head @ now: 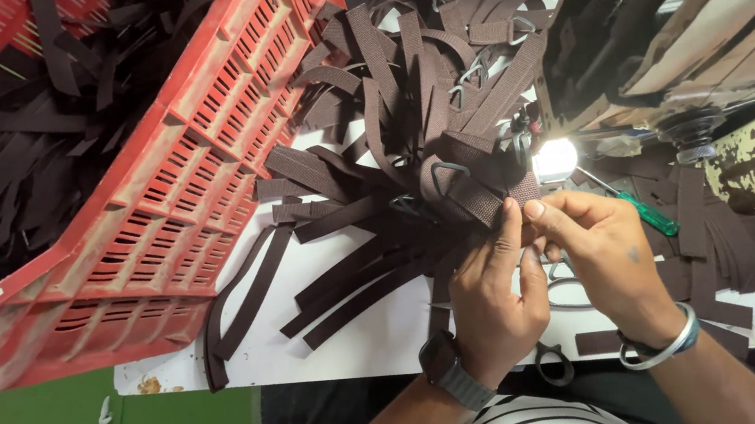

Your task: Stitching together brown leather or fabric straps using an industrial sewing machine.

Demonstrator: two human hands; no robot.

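- Brown webbing strap is pinched at its near end by both hands, just under the sewing machine head and its lamp.
- L hand: fingers closed on strap end; wristwatch is worn.
- R hand: thumb and fingertips clamped on same end, touching L; bangle is worn.
- Strap's long axis is run up-left, away from hands, into strap pile on white table.
- Red crate of straps is set well apart on L; green screwdriver lies just beyond R hand.

A dark brown webbing strap — folded over, seemingly looped through a metal triangle ring — lies pinched at its end atop the heap of like straps on the white table.
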